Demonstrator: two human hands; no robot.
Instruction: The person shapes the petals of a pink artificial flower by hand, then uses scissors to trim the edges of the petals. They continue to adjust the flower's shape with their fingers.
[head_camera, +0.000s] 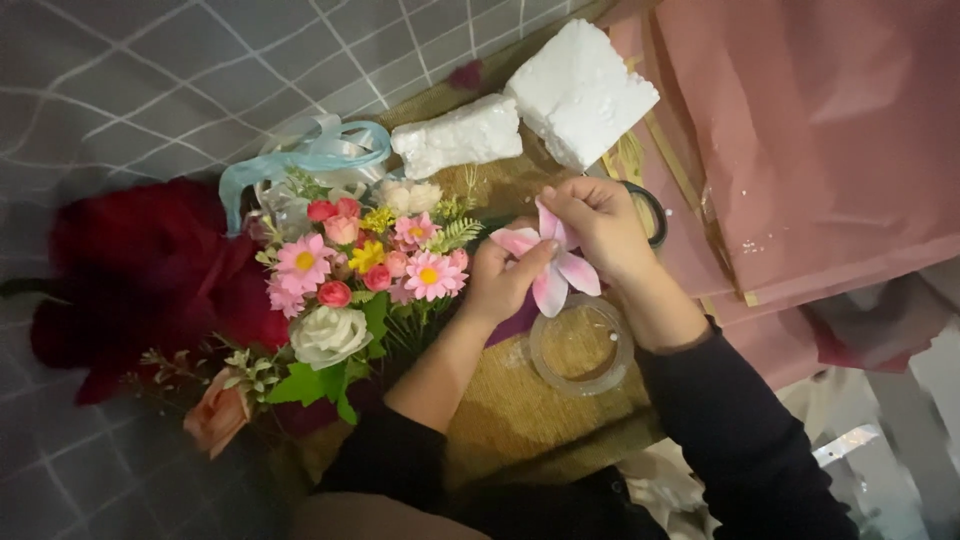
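Nearest the camera, two dark sleeves reach forward over a woven mat (520, 410). Both hands meet on a pink-and-white artificial lily (552, 268). The left hand (497, 280) is closed on the flower from below and beside, thumb on a petal. The right hand (600, 225) is clamped on the upper petals with its fingertips, apparently to steady the bloom while it is shaped. The lily sits between the two hands, touching both, raised just above a clear tape roll (581, 350) lying on the mat. To the left stands a mixed bouquet (360, 275), with light-blue ribbon (315, 155) behind. Two white foam blocks (520, 110) and pink wrapping sheets (820, 140) lie beyond.
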